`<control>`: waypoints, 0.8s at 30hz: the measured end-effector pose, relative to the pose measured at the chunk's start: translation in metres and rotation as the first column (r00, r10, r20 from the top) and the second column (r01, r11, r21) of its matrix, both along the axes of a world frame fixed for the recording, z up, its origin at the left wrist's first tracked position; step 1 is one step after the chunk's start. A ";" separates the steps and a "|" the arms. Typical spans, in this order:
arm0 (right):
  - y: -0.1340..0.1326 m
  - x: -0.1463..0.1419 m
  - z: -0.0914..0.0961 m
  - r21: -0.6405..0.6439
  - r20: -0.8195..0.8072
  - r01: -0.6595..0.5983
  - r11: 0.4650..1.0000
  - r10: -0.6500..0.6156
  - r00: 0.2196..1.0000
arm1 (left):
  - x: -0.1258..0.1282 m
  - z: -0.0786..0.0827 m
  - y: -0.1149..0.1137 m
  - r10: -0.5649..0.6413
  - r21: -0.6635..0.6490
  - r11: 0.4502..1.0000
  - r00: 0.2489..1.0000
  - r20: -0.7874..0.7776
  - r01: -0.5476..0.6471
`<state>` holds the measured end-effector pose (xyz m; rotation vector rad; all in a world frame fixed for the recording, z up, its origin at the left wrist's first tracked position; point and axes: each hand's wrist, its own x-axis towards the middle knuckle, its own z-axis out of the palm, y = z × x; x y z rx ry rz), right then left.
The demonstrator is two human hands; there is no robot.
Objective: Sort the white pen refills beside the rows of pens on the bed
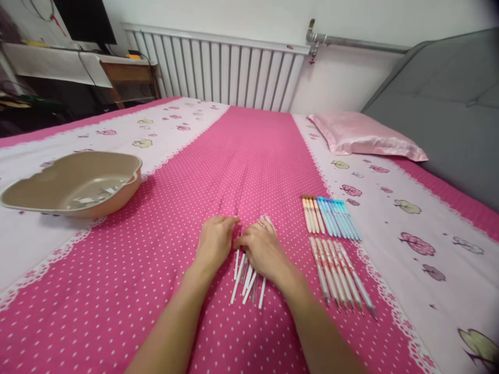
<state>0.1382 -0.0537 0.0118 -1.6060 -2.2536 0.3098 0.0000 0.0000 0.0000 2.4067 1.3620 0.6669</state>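
Observation:
My left hand [214, 240] and my right hand [263, 248] rest palm down, side by side, on a loose bunch of white pens [246, 280] lying on the pink dotted bedsheet [249, 166]. The pens' upper ends are hidden under my fingers, so I cannot tell if either hand grips one. To the right lie neat rows: orange and blue pens [330, 215] at the back, pink pens [341, 272] nearer to me.
A beige heart-shaped basin [78, 183] with a few small items sits at the left. A pink pillow [364, 136] lies against the grey headboard [448, 104] at the right. A white radiator [218, 70] lines the far wall; a wooden desk [128, 72] stands beyond the bed.

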 end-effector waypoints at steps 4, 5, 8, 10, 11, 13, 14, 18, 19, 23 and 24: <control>0.001 -0.003 -0.003 0.009 0.013 0.005 1.000 -0.006 1.000 | -0.002 0.004 0.001 0.079 -0.037 0.997 0.979 0.189 -0.074; 0.001 -0.004 -0.003 0.014 0.010 0.007 1.000 -0.007 1.000 | -0.001 0.007 0.000 0.095 -0.041 0.995 0.969 0.228 -0.088; 0.003 -0.003 -0.001 0.052 -0.030 -0.011 0.999 0.012 0.999 | 0.000 0.015 -0.004 0.127 -0.034 0.992 0.925 0.357 -0.123; 0.003 -0.001 0.003 0.079 -0.086 -0.022 0.997 0.029 0.996 | 0.000 0.020 -0.006 0.123 -0.005 0.991 0.889 0.441 -0.134; 0.003 0.001 0.006 0.082 -0.116 -0.021 0.996 0.031 0.993 | 0.000 0.022 -0.007 0.121 0.010 0.990 0.870 0.477 -0.143; 0.001 0.005 0.014 0.068 -0.175 -0.002 0.998 0.014 0.985 | -0.003 0.024 -0.007 0.132 0.015 0.986 0.828 0.545 -0.167; 0.000 0.008 0.017 0.056 -0.207 0.020 0.998 -0.008 0.978 | -0.004 0.025 -0.007 0.147 0.000 0.984 0.801 0.580 -0.180; -0.003 0.017 0.027 0.013 -0.493 0.126 0.992 -0.103 0.864 | -0.004 0.026 -0.005 0.176 -0.104 0.984 0.684 0.708 -0.145; -0.003 0.018 0.028 0.001 -0.596 0.138 0.990 -0.110 0.795 | -0.003 0.026 -0.006 0.167 -0.134 0.986 0.668 0.726 -0.101; -0.004 0.018 0.029 -0.027 -0.851 0.159 0.987 -0.105 0.514 | 0.006 0.025 -0.012 0.063 -0.223 0.964 0.690 0.721 0.146; -0.004 0.018 0.030 -0.020 -0.873 0.175 0.984 -0.102 0.476 | 0.009 0.024 -0.014 0.022 -0.240 0.949 0.719 0.694 0.203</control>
